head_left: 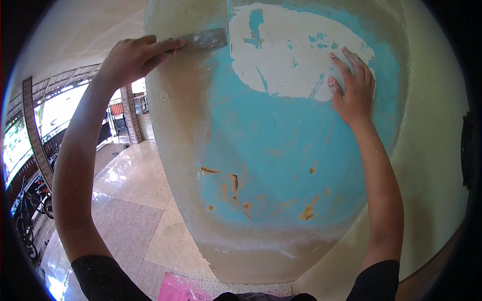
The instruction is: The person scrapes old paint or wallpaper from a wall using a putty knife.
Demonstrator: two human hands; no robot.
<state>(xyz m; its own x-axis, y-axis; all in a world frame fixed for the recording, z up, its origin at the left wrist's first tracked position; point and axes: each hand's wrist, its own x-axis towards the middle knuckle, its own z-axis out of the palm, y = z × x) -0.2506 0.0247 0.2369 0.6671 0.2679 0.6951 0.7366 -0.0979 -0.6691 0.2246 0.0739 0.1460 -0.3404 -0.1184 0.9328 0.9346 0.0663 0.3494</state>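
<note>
A wall or column face stands before me, with a turquoise painted area (pixel 286 130) ringed by brownish, worn paint. Across the top of the turquoise lies a broad off-white patch of filler (pixel 296 62), with bits of turquoise showing through. My left hand (pixel 134 57) grips a putty knife (pixel 210 39) by its handle at the upper left. Its flat grey blade lies against the brownish paint, its end by the turquoise edge. Fingers apart, my right hand (pixel 355 88) rests at the right end of the filler patch, holding nothing.
Low on the turquoise, chipped spots (pixel 308 210) and cracks (pixel 235 185) show. A pink sheet (pixel 178 288) lies by the wall's foot on the tiled floor (pixel 135 215). At left stand a pillar (pixel 131 113), a dark chair (pixel 120 123) and a bicycle (pixel 32 200).
</note>
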